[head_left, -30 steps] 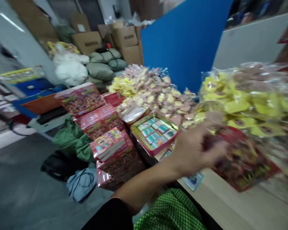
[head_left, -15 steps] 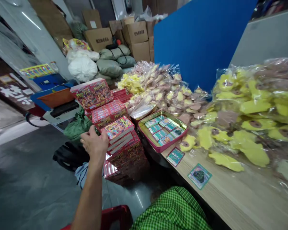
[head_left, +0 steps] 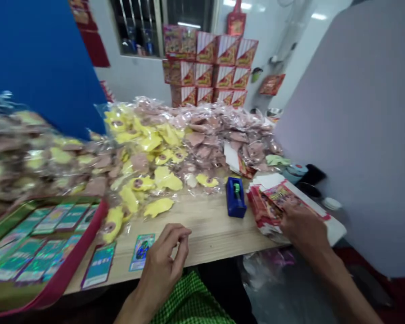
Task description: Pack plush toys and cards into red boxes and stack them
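My right hand (head_left: 303, 225) is on a pile of flat red-and-white printed cartons (head_left: 297, 193) at the table's right end, fingers closed on the top one; motion blur softens the fingertips. Over the table's front edge hovers my left hand (head_left: 164, 256), loosely curled, thumb close to the index finger, nothing visible in it. Just left of it lies a trading card (head_left: 141, 252) with a dark picture. Another teal card (head_left: 99, 265) lies beside the pink-rimmed tin tray (head_left: 87, 243), which holds several cards in rows. A blue tape dispenser (head_left: 235, 198) stands left of the cartons.
Bagged yellow and brown toys (head_left: 165, 139) are heaped along the table's back. Stacked red-and-white boxes (head_left: 209, 67) stand by the wall. A blue panel (head_left: 37, 54) rises at left, a pale panel (head_left: 357, 135) at right. A clear plastic bag (head_left: 266, 274) hangs below the table edge.
The view has swung right, from the stacked red card boxes on the left to the table. The left hand has left that stack, and the right hand has come into view on the cartons.
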The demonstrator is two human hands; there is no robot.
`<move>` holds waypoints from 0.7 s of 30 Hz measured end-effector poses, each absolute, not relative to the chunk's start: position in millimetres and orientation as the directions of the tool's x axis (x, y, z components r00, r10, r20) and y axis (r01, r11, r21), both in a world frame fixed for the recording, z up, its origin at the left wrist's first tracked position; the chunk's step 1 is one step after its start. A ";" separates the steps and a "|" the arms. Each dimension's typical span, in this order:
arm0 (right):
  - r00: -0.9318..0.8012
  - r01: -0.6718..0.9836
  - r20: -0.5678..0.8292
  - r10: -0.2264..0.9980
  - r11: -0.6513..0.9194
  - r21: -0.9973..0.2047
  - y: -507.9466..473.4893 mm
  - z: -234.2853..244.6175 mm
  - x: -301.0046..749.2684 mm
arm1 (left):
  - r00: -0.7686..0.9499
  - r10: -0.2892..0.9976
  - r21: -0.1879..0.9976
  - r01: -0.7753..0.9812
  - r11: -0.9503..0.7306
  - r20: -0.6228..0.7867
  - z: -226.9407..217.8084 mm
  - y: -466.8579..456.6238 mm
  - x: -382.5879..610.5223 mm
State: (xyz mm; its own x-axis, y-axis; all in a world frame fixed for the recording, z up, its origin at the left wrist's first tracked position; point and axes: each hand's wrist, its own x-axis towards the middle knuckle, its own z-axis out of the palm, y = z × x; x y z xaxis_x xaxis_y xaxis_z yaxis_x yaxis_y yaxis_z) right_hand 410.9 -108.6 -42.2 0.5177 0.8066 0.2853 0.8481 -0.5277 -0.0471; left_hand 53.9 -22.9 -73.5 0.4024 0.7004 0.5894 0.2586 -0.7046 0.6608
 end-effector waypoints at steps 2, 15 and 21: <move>0.456 0.869 0.266 0.849 -0.490 0.075 -108.2 -40.8 417.1 | 0.473 0.702 0.720 0.184 -0.670 0.532 -77.1 -22.1 72.1; -0.125 0.828 0.618 0.776 0.425 -0.366 -93.9 -34.0 231.6 | 0.675 0.738 0.800 -0.446 0.402 0.005 -96.5 -10.9 126.7; -0.190 0.659 0.470 0.862 0.466 -0.590 -71.2 -13.8 260.2 | 0.741 0.672 0.814 -0.384 0.435 -0.010 -104.8 -14.7 93.2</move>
State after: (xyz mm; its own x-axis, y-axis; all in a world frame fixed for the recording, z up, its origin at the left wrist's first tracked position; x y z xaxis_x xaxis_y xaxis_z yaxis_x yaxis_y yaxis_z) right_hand 260.2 -71.2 -13.8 -0.1900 0.8622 0.4696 0.6592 0.4664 -0.5898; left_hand 93.2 -14.7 -104.8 0.7408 0.6717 -0.0102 -0.3836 0.4355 0.8144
